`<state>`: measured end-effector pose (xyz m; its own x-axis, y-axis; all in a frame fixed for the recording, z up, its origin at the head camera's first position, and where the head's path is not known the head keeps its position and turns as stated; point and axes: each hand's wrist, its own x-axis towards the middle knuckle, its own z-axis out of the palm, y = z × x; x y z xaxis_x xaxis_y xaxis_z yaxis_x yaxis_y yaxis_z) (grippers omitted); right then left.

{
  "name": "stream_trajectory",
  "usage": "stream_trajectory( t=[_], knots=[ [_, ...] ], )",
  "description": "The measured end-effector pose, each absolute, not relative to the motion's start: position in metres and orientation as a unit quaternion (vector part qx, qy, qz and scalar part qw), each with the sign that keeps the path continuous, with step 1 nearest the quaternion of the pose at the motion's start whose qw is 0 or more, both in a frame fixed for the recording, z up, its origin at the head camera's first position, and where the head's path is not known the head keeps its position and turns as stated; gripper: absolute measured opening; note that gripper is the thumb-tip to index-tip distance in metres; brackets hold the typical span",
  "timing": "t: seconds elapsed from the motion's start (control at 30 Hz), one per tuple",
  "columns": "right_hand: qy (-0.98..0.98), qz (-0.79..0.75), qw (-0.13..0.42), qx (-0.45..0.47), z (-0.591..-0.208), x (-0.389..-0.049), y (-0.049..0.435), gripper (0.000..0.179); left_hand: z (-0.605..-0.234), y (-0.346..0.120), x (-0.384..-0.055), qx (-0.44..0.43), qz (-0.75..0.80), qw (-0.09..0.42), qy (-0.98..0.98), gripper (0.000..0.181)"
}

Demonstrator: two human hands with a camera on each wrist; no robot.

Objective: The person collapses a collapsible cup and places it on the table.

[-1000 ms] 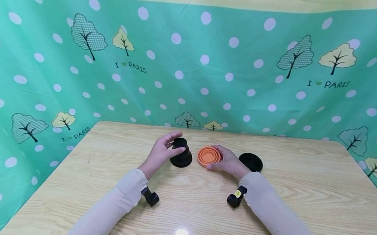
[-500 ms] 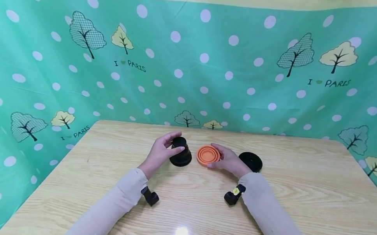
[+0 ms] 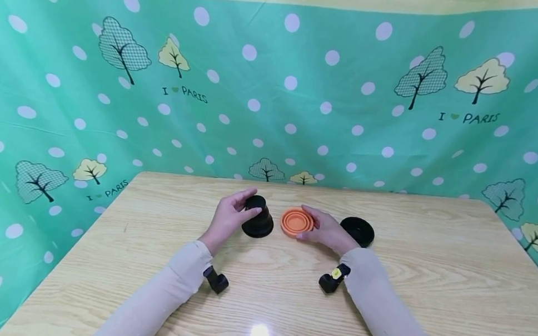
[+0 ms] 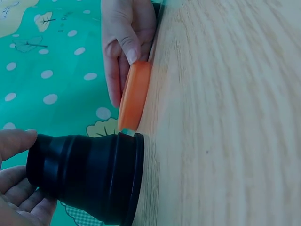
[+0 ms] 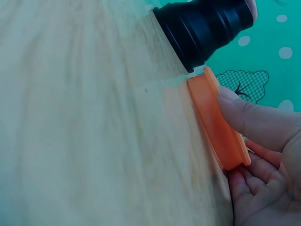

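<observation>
A black collapsible cup [image 3: 259,225], extended in steps, stands upside down with its wide rim on the table. My left hand [image 3: 226,220] grips its narrow upper end between thumb and fingers, as the left wrist view of the stepped black wall [image 4: 89,176] also shows. Just to the right lies an orange collapsible cup [image 3: 296,223], folded flat into concentric rings facing up. My right hand [image 3: 325,232] holds it from the right side, thumb at the near edge and fingers round the far edge. In the right wrist view the thumb presses on the orange rim [image 5: 214,117].
A round black lid-like disc [image 3: 361,228] lies on the wooden table [image 3: 255,278] just beyond my right hand, partly covered by it. A green dotted curtain [image 3: 278,96] hangs along the table's back edge. Black wrist cameras sit on both sleeves.
My right forearm and its wrist camera have shifted slightly to the left. Both hands keep their hold, and the cups stay about where they were.
</observation>
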<state>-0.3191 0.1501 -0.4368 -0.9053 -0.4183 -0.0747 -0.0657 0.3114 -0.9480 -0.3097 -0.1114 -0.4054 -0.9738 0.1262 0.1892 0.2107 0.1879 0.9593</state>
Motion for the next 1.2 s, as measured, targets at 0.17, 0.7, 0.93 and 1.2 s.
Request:
stream_trajectory(
  t=[0.17,0.7,0.93,1.2],
  knots=[
    [0.773,-0.591,0.166,-0.16,-0.437,-0.32,0.154,0.082,-0.405,-0.11,-0.31,-0.097,-0.627,0.037,-0.772,0.053],
    [0.748,-0.632,0.146,-0.142,-0.44,-0.316,0.154,0.083,-0.409,-0.11,-0.311,-0.09,-0.629,0.006,-0.772,0.054],
    [0.729,-0.662,0.127,-0.119,-0.442,-0.314,0.151,0.078,-0.407,-0.109,-0.307,-0.085,-0.627,0.018,-0.774,0.051],
    [0.766,-0.627,0.094,-0.109,-0.424,-0.31,0.145,0.071,-0.39,-0.099,-0.29,-0.103,-0.638,0.012,-0.763,0.051]
  ],
)
